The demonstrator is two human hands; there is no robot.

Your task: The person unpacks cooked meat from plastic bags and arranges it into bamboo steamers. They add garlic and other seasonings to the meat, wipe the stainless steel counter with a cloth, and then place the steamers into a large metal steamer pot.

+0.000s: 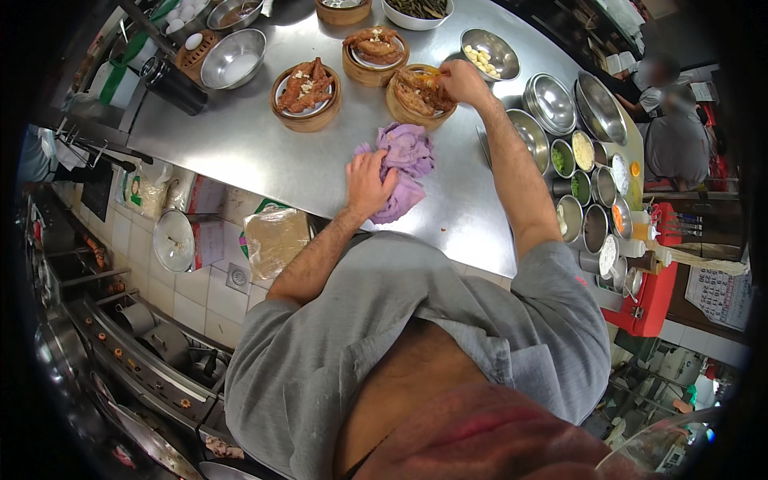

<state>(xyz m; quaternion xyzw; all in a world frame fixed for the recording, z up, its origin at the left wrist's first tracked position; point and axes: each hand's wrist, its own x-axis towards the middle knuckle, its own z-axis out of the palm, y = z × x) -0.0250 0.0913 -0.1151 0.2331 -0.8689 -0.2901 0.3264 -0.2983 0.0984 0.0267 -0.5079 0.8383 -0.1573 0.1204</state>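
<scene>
My left hand [369, 185] rests on a crumpled purple cloth [408, 150] near the front edge of the steel table [240, 144], its fingers pressed into the folds. My right hand [462, 83] reaches over the right side of a bamboo steamer [414, 120] holding browned chicken feet. Its fingertips are at something orange-yellow on the food; whether they grip it is unclear. Two more bamboo steamers, one at the left [306, 123] and one behind [375, 77], hold chicken feet on white plates, topped with pale chopped bits. A steel bowl of peeled garlic cloves [507, 51] stands just beyond my right hand.
Stacked steel bowls [549, 102] and several steel cups of chopped ingredients [581, 153] line the right side. At the left stand a black bottle [174, 87] and a steel bowl [234, 60]. A white bowl of dark green vegetables [417, 21] is at the back. Other people stand at the upper right.
</scene>
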